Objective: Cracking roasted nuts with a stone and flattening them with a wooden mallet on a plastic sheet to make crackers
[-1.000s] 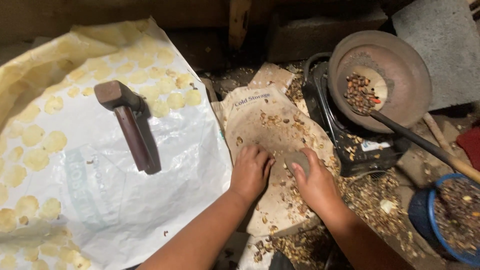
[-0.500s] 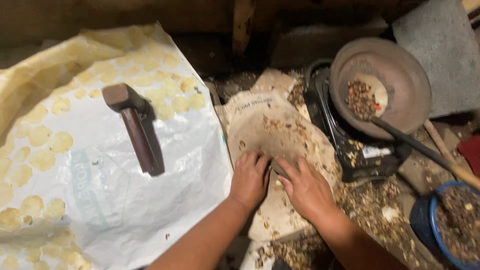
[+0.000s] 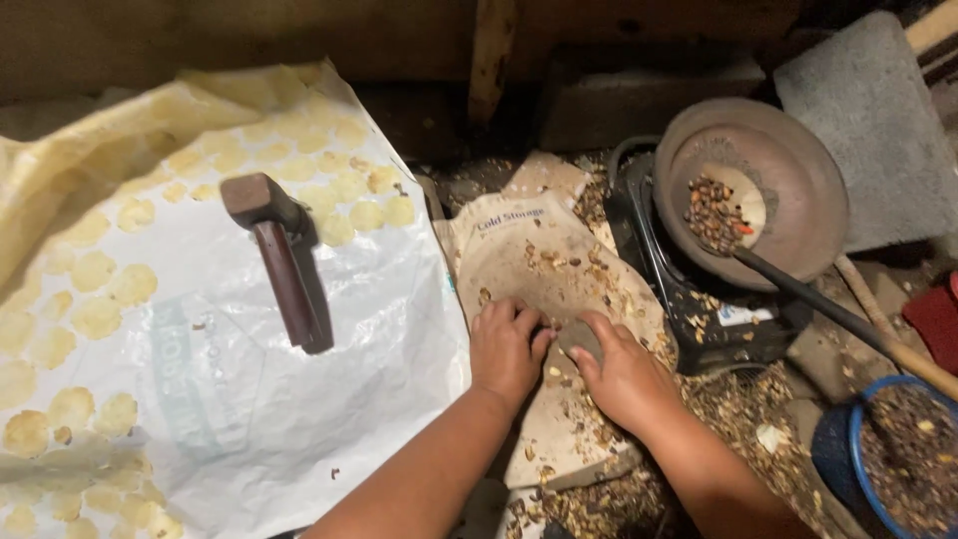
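Both forearms come up from the lower edge of the view and angle toward each other, bare to the elbow. The left hand lies palm down, knuckles up, fingers curled and bunched. The right hand lies palm down just right of the left hand, fingers spread loosely and bent, thumb reaching toward the left hand's fingertips. The two hands nearly touch at the fingertips. Both wrists are straight.

The left hand and right hand cover the middle of the paper sack, so what lies beneath their palms cannot be told. Right of the sack, the blue bucket is cut off by the frame's corner, and the pan's long handle runs out of view.
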